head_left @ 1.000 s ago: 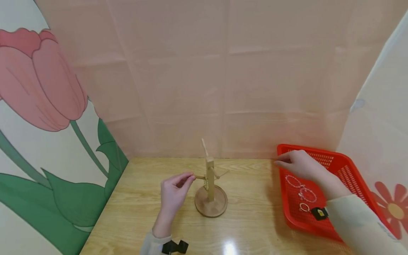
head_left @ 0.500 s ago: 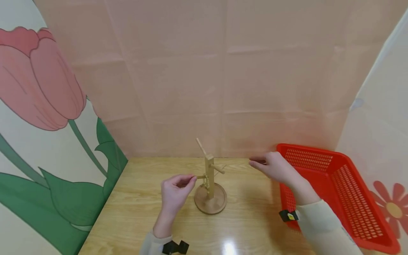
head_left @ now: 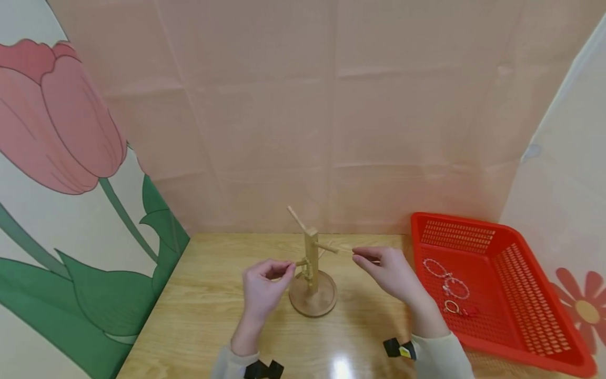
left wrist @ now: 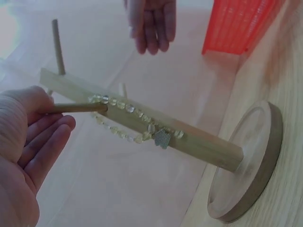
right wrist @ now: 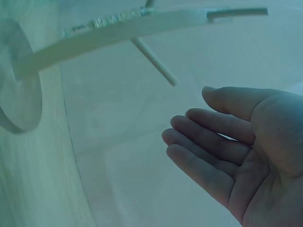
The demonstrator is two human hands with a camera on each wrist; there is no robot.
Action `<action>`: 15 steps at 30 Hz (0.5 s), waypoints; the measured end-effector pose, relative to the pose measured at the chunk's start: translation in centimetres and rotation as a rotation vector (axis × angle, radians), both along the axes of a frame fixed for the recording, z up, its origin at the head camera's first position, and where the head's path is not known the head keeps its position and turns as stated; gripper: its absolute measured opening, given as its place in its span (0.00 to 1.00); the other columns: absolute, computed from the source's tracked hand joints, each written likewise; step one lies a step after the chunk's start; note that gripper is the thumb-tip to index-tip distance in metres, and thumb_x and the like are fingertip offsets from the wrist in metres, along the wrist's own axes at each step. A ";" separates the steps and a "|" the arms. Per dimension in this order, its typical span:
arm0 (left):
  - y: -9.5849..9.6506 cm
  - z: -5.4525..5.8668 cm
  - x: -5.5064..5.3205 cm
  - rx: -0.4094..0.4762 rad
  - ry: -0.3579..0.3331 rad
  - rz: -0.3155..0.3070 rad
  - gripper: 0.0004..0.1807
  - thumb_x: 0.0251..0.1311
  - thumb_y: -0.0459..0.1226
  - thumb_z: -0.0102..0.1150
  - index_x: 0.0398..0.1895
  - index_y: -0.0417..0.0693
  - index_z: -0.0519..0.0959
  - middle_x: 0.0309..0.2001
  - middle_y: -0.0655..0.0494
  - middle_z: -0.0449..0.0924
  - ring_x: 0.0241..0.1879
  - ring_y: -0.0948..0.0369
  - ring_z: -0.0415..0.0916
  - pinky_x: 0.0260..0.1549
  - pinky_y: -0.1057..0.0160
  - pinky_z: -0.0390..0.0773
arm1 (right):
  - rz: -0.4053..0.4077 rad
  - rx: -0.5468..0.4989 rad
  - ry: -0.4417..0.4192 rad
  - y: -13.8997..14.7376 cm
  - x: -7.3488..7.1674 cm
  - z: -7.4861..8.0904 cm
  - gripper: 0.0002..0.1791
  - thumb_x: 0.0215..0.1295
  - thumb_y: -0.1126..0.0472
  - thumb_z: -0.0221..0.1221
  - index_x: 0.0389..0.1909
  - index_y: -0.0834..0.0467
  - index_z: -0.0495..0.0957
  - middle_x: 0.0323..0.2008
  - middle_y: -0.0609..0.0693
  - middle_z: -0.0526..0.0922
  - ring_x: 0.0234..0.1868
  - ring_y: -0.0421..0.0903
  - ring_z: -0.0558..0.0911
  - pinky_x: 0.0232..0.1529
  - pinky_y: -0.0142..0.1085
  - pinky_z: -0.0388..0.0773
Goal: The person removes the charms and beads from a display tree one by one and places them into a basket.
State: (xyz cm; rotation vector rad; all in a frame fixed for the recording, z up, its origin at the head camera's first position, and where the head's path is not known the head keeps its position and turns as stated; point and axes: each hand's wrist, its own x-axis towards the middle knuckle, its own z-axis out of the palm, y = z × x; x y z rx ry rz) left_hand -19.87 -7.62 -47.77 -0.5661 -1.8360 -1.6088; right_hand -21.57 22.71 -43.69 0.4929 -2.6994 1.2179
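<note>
A wooden jewelry stand stands upright on a round base, with pegs sticking out of its post. My left hand pinches the end of the left peg between thumb and index finger. From that peg hangs a bracelet of clear and pale yellow beads with a flat greyish charm, lying along the post. My right hand hovers just right of the stand, near the tip of another peg. Its fingers are loosely extended, and nothing shows in the palm in the right wrist view.
A red plastic basket with perforated sides sits to the right on the wooden table. In it lie two beaded bracelets and a small gold-coloured ring-shaped piece. A pinkish cloth backdrop rises behind the table.
My right hand has moved left, from over the basket to beside the stand. The stand has turned a little, so its right peg shows longer. My left hand keeps its pinch on the left peg.
</note>
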 end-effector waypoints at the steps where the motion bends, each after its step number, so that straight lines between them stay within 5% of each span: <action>1: 0.1 0.0 0.0 0.002 0.004 -0.001 0.05 0.57 0.22 0.76 0.30 0.37 0.90 0.32 0.50 0.91 0.28 0.60 0.88 0.28 0.63 0.89 | -0.005 -0.011 0.004 -0.2 0.1 -0.3 0.17 0.78 0.53 0.66 0.58 0.59 0.88 0.53 0.55 0.90 0.53 0.55 0.89 0.52 0.52 0.88; 15: 1.9 -0.5 0.5 -0.003 0.081 -0.091 0.07 0.54 0.24 0.80 0.34 0.36 0.91 0.34 0.46 0.91 0.32 0.60 0.90 0.30 0.61 0.90 | -0.033 -0.125 0.088 -1.8 0.5 -2.1 0.12 0.76 0.59 0.67 0.54 0.59 0.90 0.49 0.53 0.91 0.49 0.51 0.90 0.50 0.48 0.89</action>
